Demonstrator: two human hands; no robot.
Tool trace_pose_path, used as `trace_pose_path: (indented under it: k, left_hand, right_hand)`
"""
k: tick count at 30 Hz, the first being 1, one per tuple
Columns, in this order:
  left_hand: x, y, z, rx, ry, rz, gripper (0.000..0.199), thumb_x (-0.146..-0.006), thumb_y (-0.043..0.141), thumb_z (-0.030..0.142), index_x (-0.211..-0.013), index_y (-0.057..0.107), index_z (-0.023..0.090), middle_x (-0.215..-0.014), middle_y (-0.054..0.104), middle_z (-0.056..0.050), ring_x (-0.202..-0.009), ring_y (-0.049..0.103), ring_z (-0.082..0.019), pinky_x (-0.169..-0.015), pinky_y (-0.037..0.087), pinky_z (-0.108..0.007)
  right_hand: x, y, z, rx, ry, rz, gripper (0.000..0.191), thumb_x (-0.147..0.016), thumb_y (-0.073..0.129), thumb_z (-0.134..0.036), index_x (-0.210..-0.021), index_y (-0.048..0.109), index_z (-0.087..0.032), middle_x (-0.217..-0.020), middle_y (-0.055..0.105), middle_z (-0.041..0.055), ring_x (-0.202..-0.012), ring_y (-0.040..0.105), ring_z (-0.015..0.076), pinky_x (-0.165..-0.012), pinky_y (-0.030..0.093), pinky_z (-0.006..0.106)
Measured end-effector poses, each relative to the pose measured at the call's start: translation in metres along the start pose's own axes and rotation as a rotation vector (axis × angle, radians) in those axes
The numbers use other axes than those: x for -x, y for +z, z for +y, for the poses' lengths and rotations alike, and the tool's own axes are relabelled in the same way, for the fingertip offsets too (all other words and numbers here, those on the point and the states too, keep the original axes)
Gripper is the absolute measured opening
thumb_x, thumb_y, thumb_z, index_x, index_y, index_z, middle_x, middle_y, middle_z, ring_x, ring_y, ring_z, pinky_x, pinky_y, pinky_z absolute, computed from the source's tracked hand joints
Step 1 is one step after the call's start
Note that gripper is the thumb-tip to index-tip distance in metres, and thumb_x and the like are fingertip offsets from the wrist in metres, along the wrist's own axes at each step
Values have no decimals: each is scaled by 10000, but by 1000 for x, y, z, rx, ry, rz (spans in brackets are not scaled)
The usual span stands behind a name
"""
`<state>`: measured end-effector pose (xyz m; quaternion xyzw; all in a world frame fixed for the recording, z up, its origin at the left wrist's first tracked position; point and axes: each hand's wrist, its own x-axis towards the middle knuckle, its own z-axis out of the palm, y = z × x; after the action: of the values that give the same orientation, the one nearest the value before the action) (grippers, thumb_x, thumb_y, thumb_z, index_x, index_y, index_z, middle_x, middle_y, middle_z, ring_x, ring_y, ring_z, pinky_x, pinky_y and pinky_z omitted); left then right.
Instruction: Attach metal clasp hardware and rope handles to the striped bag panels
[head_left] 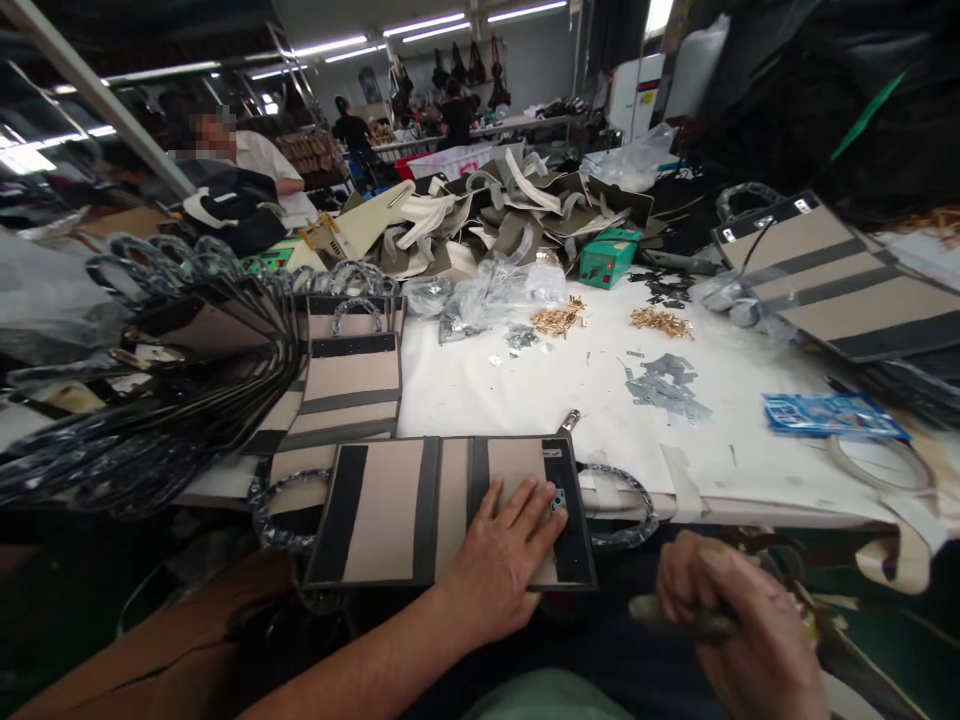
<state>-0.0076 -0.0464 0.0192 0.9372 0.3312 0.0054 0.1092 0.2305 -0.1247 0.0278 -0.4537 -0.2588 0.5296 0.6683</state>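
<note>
- My left hand (506, 550) lies flat and open, palm down and fingers a little spread; that grip is wide and closes around nothing, only resting on the bag panel (386, 510).
- My right hand (742, 610) is curled into a fist, its grip narrow and holding a rod-shaped tool (651, 613), too blurred for me to make out well, in front of the counter (480, 385).
- The bag panel, beige with dark bands, lies crosswise in front of me, with its near edge past the counter's front edge.
- A small metal plate (558, 499) sits on its dark right-hand band, right by my left fingertips.
- A wrapped loop handle (651, 500) shows at the panel's right end, and another loop (259, 522) shows at its left.
- Just beyond the far edge, a metal clasp (572, 418) lies near the right corner.
- Farther out are two piles of brass-coloured pieces (661, 322), flat grey metal pieces (664, 385) and a green box (611, 258).
- On my left stands a bunch of similar panels (277, 350) with wrapped handles.
- To my right lie a blue packet (832, 414) and a roll of tape (840, 460).
- A person in a light shirt (262, 155) is at the far left.
</note>
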Motion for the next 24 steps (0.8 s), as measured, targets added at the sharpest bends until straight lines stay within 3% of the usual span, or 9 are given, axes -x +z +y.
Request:
trace_pose_path:
  k: [3,6,12,24]
  left_hand:
    - [0,0,0,16,-7,-5,811,-868,647,394,-1587,323,203,-1704,203,-118,-1580,126,-324,-1262,-11,-604]
    - [2,1,-1,44,-4,8,825,-859,657,405,-1584,318,206,-1704,206,-109,-1581,116,-319,-1263,-10,-603]
    - [3,4,-5,122,7,29,845,-831,670,382,-1579,317,204,-1692,246,-114,-1570,153,-322,-1263,-27,-602]
    - [3,-3,-10,152,23,5,810,-866,652,444,-1569,333,198,-1645,336,-147,-1556,171,-351,-1252,29,-638]
  right_hand:
    - [-29,34,-21,1,-234,-59,360,-937,643,-309,-609,535,-205,-614,484,7,-587,494,167,-540,403,311]
    - [-60,59,-10,145,-345,-101,380,-948,652,-307,-605,522,-207,-618,513,8,-588,494,166,-554,382,312]
    - [-74,57,24,322,-351,-141,375,-940,664,-426,-651,559,-210,-694,567,28,-673,527,191,-629,410,332]
    - [-79,83,4,-130,-131,-81,419,-935,581,-441,-592,526,-207,-559,398,-32,-490,393,124,-498,347,286]
